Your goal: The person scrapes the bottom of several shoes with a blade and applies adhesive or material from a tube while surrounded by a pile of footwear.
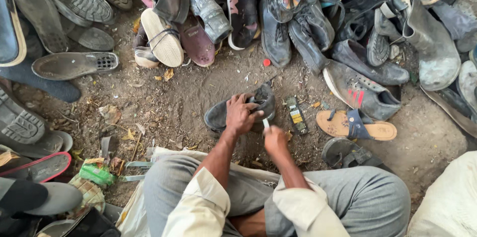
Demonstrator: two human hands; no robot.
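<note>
at the near edge, a person sits on the dirt ground [174,113] with grey trousers and rolled cream sleeves, and just beyond the knees the right hand [275,141] is curled shut around a thin pale tool [266,123] whose tip points up at a dark worn shoe [241,110]. the left hand [240,114] lies on top of that shoe, fingers bent over its upper and pressing it to the ground. just right of the shoe lie a small dark box [296,115] and a tan sandal [356,125] with a blue strap, and along the far side runs a heap of old shoes and boots [278,13].
</note>
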